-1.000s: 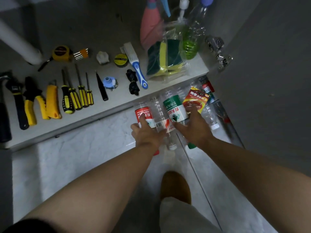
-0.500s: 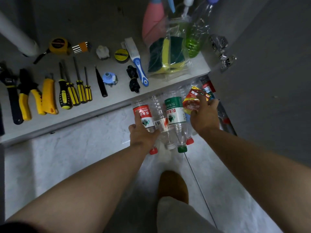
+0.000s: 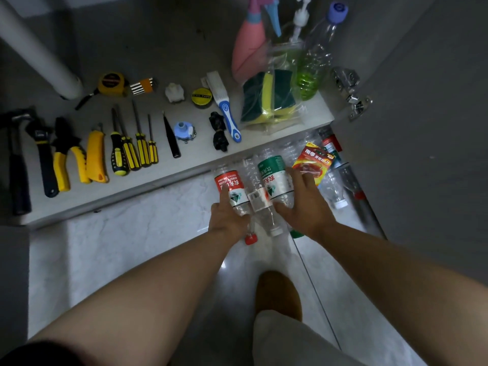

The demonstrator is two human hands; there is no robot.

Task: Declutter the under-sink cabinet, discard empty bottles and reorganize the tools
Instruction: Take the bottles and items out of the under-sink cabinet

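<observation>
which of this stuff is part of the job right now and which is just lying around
In the job: left hand on the red-label bottle, right hand on the green-label bottle, clear bottle between them, screwdrivers, pliers.
Lying about: sponge pack, pink spray bottle, door hinge.

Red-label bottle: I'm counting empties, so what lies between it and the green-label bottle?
A clear bottle, white-capped, lies between the red-label bottle and green-label bottle, in the head view.
</observation>
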